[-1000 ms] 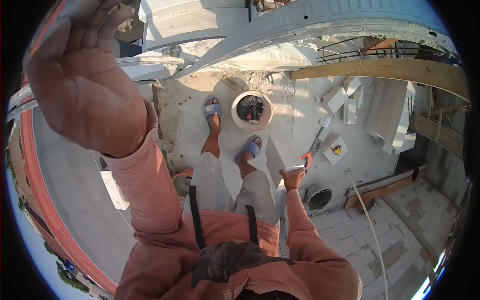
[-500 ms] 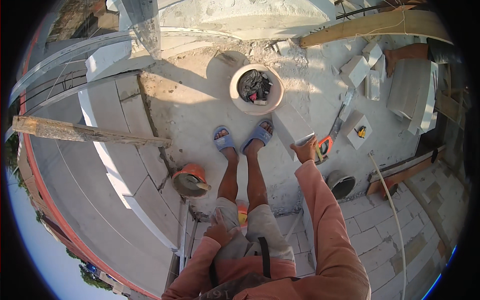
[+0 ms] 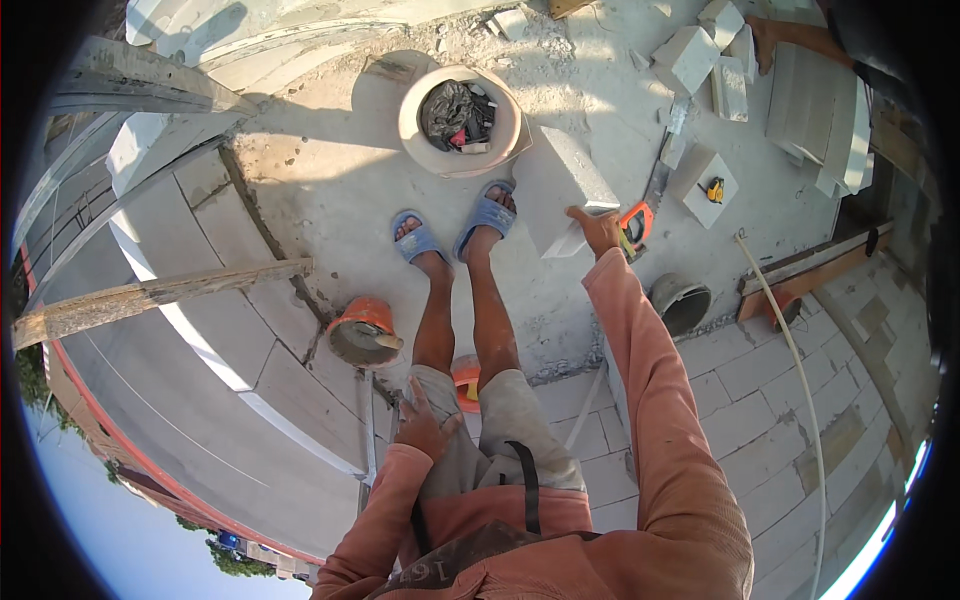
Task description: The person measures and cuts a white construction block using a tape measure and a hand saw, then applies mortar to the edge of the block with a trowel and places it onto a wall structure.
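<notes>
A long pale concrete block (image 3: 562,185) is on the floor just right of my sandalled feet. My right hand (image 3: 598,229) is closed on its near end, thumb on the edge. Against my left thigh rests my left hand (image 3: 428,428), fingers spread, with nothing in it. Just beyond my right hand lies a handsaw (image 3: 637,222) with an orange handle, its blade stretching away over the floor. A yellow and black tape measure (image 3: 714,190) sits on a smaller pale block (image 3: 692,178) to the right.
Beyond my feet stands a round bucket (image 3: 410,125) holding black plastic and scraps. An orange bucket (image 3: 362,330) with grey mix is at left, near a block wall (image 3: 240,225) and a wooden prop (image 3: 165,292). A dark bucket (image 3: 683,302) lies right. Another person's foot (image 3: 763,45) shows far right.
The whole view has shifted, so the floor things appear higher and further left. My left hand's fingers have spread on the thigh. My right hand stays on the concrete block.
</notes>
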Tool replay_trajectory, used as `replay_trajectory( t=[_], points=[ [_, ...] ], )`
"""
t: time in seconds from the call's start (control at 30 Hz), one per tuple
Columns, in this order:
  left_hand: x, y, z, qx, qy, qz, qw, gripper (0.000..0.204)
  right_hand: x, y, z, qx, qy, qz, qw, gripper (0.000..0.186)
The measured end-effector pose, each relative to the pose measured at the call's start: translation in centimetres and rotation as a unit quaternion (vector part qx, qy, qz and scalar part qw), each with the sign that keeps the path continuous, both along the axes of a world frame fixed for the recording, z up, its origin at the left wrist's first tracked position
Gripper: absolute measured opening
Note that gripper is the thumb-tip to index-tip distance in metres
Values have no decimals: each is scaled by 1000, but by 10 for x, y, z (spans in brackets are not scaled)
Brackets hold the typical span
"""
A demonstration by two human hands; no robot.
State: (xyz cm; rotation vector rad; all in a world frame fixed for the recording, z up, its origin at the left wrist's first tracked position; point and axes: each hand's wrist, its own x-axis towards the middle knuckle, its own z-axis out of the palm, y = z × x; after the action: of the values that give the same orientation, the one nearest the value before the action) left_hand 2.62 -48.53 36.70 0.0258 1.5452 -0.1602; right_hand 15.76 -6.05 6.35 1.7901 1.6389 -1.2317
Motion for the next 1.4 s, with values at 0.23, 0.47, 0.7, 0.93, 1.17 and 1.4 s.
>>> replay_trajectory(
  t=[0.23, 0.47, 0.7, 0.93, 1.17, 1.4],
  points=[
    [-5, 18, 6, -30, 24, -41, 998, 124, -96, 25, 8, 22, -113, -209, 971, 128],
    [-2, 14, 0, -41, 17, -31, 999, 125, -200, 0, -17, 128, -249, -229, 932, 146],
    [3, 2, 4, -37, 31, -14, 999, 123, -194, -15, -2, 176, -195, -182, 948, 162],
    [3, -11, 4, -57, 32, -4, 998, 122, -198, -30, 14, 199, -168, -22, 965, 152],
    [1, -29, 3, -45, 33, 7, 998, 118, -194, -35, 18, 258, -164, 29, 952, 139],
    [27, -76, -35, 82, 101, 148, 980, 101, -203, -129, 78, 336, 77, 294, 891, 95]
  ],
)
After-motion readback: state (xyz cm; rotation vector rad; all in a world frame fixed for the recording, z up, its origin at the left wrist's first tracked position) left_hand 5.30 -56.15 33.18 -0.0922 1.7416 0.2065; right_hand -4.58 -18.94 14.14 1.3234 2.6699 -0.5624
